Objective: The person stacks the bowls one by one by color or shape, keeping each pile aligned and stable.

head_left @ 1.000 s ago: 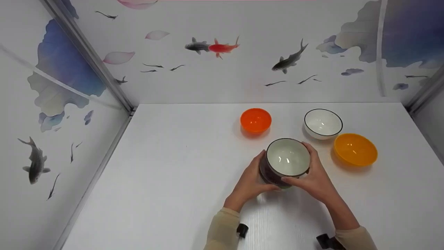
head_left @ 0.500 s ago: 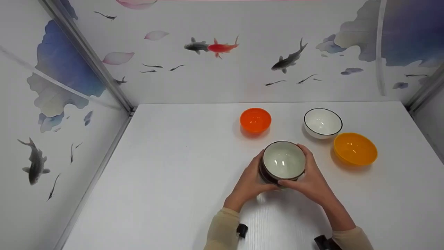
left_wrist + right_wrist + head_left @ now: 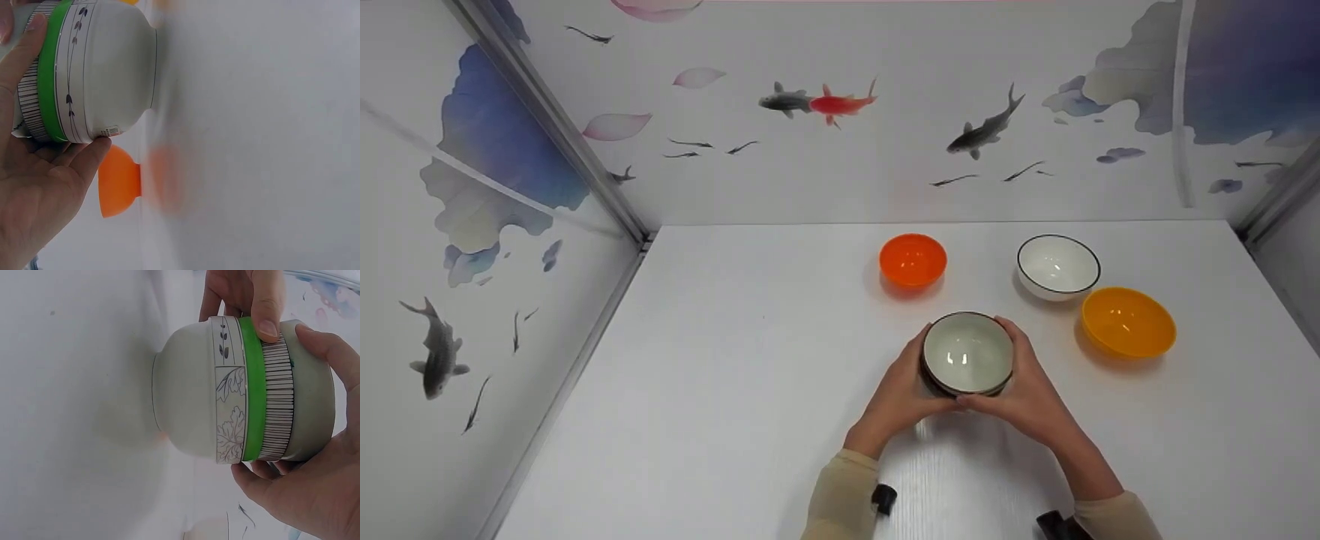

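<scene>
A stack of nested bowls stands between both hands, its foot right at the white tabletop. Uppermost is a pale bowl with a dark rim. Below it, the right wrist view shows a black-striped band, a bright green band and a white bottom bowl with a leaf pattern. My left hand grips the stack from the left, thumb over the striped and green bands. From the right, my right hand holds the top bowl, thumb on its wall and fingertips reaching under to the green band.
Behind the stack sits a small orange-red bowl. To the right back are a white bowl with a black rim and a yellow-orange bowl, close together. Fish-printed white walls enclose the table's back and sides.
My right hand has brought the pale top bowl down and left, so it now sits squarely over the stack. My left hand has kept its place.
</scene>
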### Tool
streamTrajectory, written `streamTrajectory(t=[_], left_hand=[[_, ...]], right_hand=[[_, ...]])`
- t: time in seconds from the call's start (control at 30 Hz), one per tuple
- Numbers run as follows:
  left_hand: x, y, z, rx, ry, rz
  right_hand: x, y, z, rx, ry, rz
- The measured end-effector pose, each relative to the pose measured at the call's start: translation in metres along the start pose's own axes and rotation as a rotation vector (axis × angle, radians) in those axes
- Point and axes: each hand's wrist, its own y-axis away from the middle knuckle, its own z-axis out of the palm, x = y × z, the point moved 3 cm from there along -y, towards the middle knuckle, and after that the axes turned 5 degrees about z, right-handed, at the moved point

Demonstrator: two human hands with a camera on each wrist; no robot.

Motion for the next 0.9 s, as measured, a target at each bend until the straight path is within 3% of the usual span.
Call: streamTrajectory(t=[0.5,0.9], left_hand=[[-0.0013,0.0006,0.0003,0.000,0.027,-0.011],[-0.0012,0.0022,0.0003,0.009,0.033,-0.010]], right_hand=[[0.0034,-0.0005,0.0034,0.015,-0.026,-0.042],[0.0057,-0.0017,0.0047,0.008,-0.001,-0.023]])
